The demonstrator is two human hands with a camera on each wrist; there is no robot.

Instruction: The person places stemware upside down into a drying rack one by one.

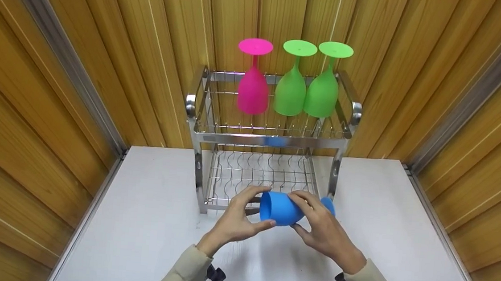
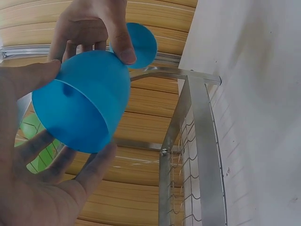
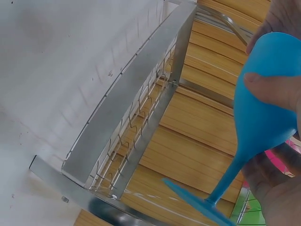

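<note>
A blue plastic wine goblet [image 1: 283, 209] is held on its side in both hands, in front of the rack. My left hand [image 1: 242, 218] holds the rim end of the bowl, thumb on the near side and fingers on the far side. The right hand [image 1: 324, 229] grips the bowl toward its stem and hides most of the stem in the head view. In the left wrist view the open mouth of the goblet [image 2: 75, 115] shows nothing inside. The stem and round foot [image 3: 204, 205] appear in the right wrist view.
A two-tier metal dish rack [image 1: 273, 141] stands behind the hands on a white tabletop [image 1: 145, 230]. On its upper tier, one pink goblet [image 1: 253, 91] and two green goblets, left [image 1: 291, 92] and right [image 1: 323, 95], rest upside down. Wood-patterned walls [image 1: 173, 40] enclose the space.
</note>
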